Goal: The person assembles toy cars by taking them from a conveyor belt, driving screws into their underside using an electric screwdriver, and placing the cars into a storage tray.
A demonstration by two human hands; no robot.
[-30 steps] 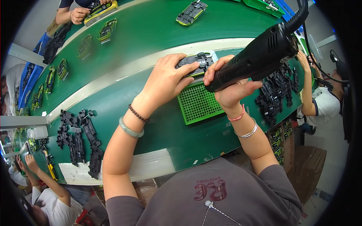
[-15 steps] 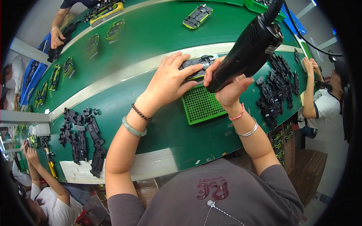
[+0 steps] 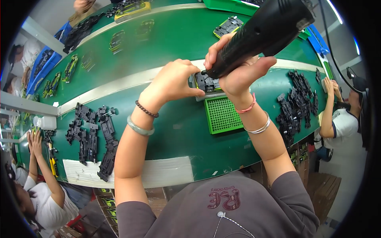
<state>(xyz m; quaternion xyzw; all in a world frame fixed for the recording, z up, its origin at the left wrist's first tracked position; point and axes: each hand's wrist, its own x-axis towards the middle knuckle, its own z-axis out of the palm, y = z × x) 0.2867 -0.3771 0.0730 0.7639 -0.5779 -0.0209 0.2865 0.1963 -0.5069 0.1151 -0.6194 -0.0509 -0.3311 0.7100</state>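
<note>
My right hand (image 3: 240, 75) is wrapped round a thick black electric screwdriver (image 3: 258, 37), tilted with its lower end over the work. Beneath it a toy car (image 3: 207, 82) lies with its black chassis facing up, partly covered by the tool and my right hand. My left hand (image 3: 170, 81) grips the car's left end, thumb on the near side and fingers on the far side. The screwdriver's tip looks close to the chassis; whether it touches cannot be made out. Just nearer to me stands a green tray (image 3: 226, 130) with a grid of small holes.
Black chassis parts lie in piles at left (image 3: 83, 135) and right (image 3: 295, 103). Beyond the pale strip, several toy cars (image 3: 70, 68) sit on the green surface, one upturned car (image 3: 228, 27) near the screwdriver. A cable (image 3: 331, 51) hangs at right. Co-workers sit on both sides.
The screwdriver and my right hand have risen slightly in view. My left hand has shifted from lying over the chassis to gripping its left end. Cars across the strip have shifted in view.
</note>
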